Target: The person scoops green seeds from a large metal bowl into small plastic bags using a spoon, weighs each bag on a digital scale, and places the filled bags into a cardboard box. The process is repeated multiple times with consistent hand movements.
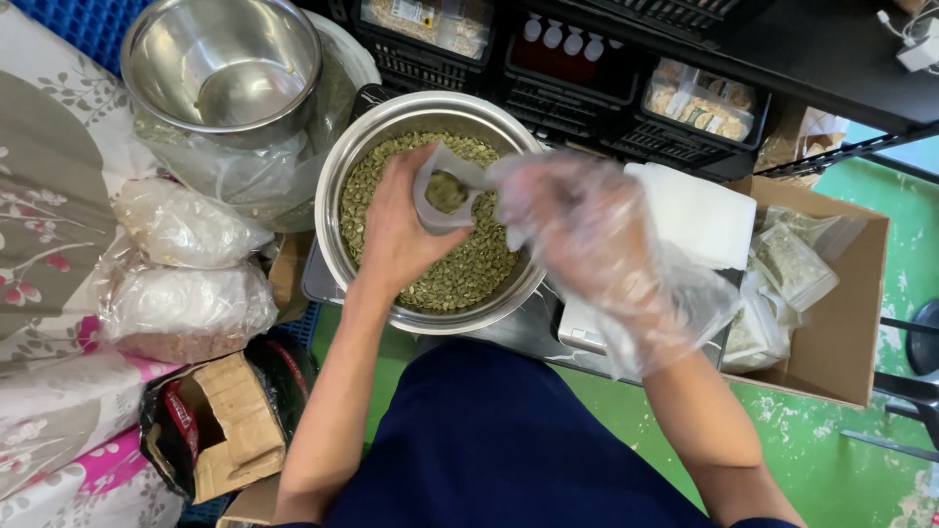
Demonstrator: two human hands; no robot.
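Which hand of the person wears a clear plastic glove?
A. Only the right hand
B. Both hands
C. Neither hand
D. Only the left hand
A: the right hand is wrapped in a loose clear plastic glove, while the left hand is bare as it holds a small pouch over the bowl of green seeds.

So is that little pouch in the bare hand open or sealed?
Open. The left hand holds the small pouch mouth-up over the bowl of green seeds, and seeds show inside its spread top.
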